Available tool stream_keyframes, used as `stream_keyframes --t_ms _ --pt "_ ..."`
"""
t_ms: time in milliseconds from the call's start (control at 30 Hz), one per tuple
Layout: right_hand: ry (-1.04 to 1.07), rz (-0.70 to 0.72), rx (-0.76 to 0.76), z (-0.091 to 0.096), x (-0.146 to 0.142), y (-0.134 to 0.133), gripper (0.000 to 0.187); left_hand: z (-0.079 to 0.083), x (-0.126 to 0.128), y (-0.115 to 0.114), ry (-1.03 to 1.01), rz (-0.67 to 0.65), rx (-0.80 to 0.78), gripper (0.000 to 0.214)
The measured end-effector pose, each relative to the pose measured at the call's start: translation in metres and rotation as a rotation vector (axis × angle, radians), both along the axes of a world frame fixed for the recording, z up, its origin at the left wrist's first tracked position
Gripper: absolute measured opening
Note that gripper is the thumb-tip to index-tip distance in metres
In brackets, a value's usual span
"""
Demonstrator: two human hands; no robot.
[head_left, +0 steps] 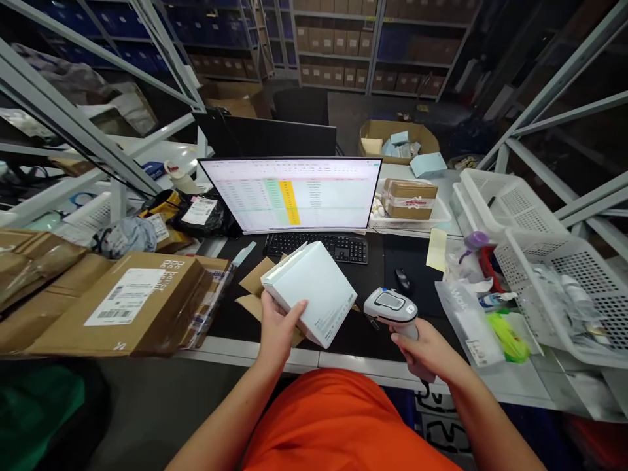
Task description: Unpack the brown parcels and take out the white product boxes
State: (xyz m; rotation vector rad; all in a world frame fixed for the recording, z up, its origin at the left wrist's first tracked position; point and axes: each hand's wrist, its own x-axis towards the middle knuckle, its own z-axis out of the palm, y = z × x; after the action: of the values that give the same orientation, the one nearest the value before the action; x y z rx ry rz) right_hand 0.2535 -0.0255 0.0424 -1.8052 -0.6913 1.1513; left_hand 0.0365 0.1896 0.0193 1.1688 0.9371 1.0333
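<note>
My left hand [279, 325] is closed on the near corner of a flat white box [310, 290], holding it tilted above the dark desk mat. To its right, my right hand [426, 348] grips the handle of a white and grey barcode scanner [391, 306], whose head points left toward the box. An opened brown cardboard flap [252, 282] lies under the box. Behind stand a black keyboard [318, 246] and a lit monitor [293, 193] showing a spreadsheet.
Brown parcels [125, 301] are piled at the left. White mesh baskets [564, 275] with small items stand at the right, beside a plastic bag [473, 320] and a black mouse [403, 279]. A taped carton in a tray [409, 198] sits behind. Metal rack struts cross both sides.
</note>
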Motion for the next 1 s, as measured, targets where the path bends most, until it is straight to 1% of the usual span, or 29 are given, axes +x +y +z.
stream_keyframes --t_ms 33,67,100,167,200,233,300,333,367,400,433,467,500,533,567,600,633,667,700,733,767,800,833,867,900,933,967,1000 --pt "-0.01 -0.035 0.011 -0.005 0.006 0.0 0.049 0.001 0.0 0.0 -0.004 0.0 -0.005 0.068" --pt "-0.04 -0.094 0.021 -0.015 0.015 -0.002 0.05 0.002 0.0 0.0 -0.01 0.003 -0.011 0.068" --pt "-0.095 -0.173 0.022 -0.029 0.026 -0.004 0.051 0.002 0.001 0.0 -0.02 0.01 -0.017 0.068" --pt "-0.254 -0.342 -0.041 -0.066 0.053 -0.012 0.046 0.002 0.001 0.0 -0.044 0.021 -0.036 0.069" --pt "-0.321 -0.409 -0.114 -0.087 0.066 -0.017 0.041 0.002 0.001 -0.001 -0.059 0.018 -0.053 0.07" --pt "-0.357 -0.458 -0.204 -0.108 0.077 -0.022 0.036 0.002 0.001 -0.003 -0.074 0.005 -0.076 0.071" --pt "-0.369 -0.496 -0.343 -0.144 0.095 -0.034 0.03 0.002 0.002 -0.007 -0.098 -0.052 -0.143 0.071" --pt "-0.371 -0.503 -0.387 -0.157 0.101 -0.039 0.03 0.002 0.003 -0.01 -0.106 -0.094 -0.184 0.072" --pt "-0.381 -0.507 -0.414 -0.165 0.104 -0.044 0.031 0.002 0.004 -0.014 -0.114 -0.139 -0.222 0.072" --pt "-0.404 -0.514 -0.432 -0.169 0.105 -0.048 0.035 0.003 0.006 -0.017 -0.123 -0.181 -0.253 0.073" --pt "-0.442 -0.522 -0.452 -0.168 0.104 -0.051 0.041 0.004 0.008 -0.02 -0.132 -0.22 -0.274 0.075" --pt "-0.495 -0.54 -0.454 -0.163 0.1 -0.051 0.051 0.004 0.01 -0.022 -0.14 -0.256 -0.285 0.076" --pt "-0.547 -0.568 -0.419 -0.154 0.095 -0.049 0.061 0.005 0.013 -0.025 -0.145 -0.294 -0.284 0.077" --pt "-0.566 -0.587 -0.335 -0.143 0.087 -0.045 0.07 0.004 0.016 -0.026 -0.146 -0.333 -0.275 0.078" --pt "-0.524 -0.574 -0.204 -0.13 0.077 -0.039 0.076 0.003 0.019 -0.028 -0.142 -0.381 -0.262 0.08" --pt "-0.413 -0.508 -0.049 -0.117 0.065 -0.032 0.08 0.001 0.023 -0.029 -0.135 -0.439 -0.245 0.083" --pt "-0.252 -0.384 0.093 -0.104 0.052 -0.025 0.083 -0.001 0.027 -0.029 -0.127 -0.502 -0.224 0.085" --pt "-0.073 -0.218 0.194 -0.092 0.04 -0.018 0.086 -0.004 0.031 -0.03 -0.121 -0.563 -0.2 0.088" --pt "0.086 -0.038 0.234 -0.083 0.029 -0.013 0.091 -0.008 0.035 -0.03 -0.12 -0.621 -0.179 0.091" --pt "0.203 0.119 0.231 -0.076 0.023 -0.01 0.095 -0.012 0.037 -0.03 -0.125 -0.672 -0.169 0.094" --pt "0.272 0.225 0.201 -0.07 0.021 -0.009 0.097 -0.016 0.038 -0.029 -0.136 -0.713 -0.163 0.097" --pt "0.306 0.27 0.169 -0.065 0.027 -0.01 0.097 -0.02 0.036 -0.028 -0.139 -0.738 -0.154 0.101" --pt "0.316 0.254 0.15 -0.059 0.039 -0.011 0.094 -0.023 0.033 -0.026 -0.123 -0.745 -0.133 0.106" --pt "0.315 0.198 0.134 -0.05 0.057 -0.011 0.09 -0.026 0.027 -0.024 -0.087 -0.724 -0.098 0.109" --pt "0.296 0.103 0.123 -0.036 0.082 -0.006 0.085 -0.028 0.019 -0.022 -0.031 -0.677 -0.051 0.108" --pt "0.25 -0.02 0.123 -0.017 0.11 0.005 0.081 -0.029 0.009 -0.018 0.042 -0.611 -0.002 0.102" --pt "0.217 -0.118 0.08 0.008 0.14 0.022 0.071 -0.029 -0.002 -0.015 0.121 -0.535 0.038 0.092" --pt "0.149 -0.262 0.117 0.04 0.171 0.047 0.062 -0.03 -0.014 -0.011 0.195 -0.456 0.062 0.08"
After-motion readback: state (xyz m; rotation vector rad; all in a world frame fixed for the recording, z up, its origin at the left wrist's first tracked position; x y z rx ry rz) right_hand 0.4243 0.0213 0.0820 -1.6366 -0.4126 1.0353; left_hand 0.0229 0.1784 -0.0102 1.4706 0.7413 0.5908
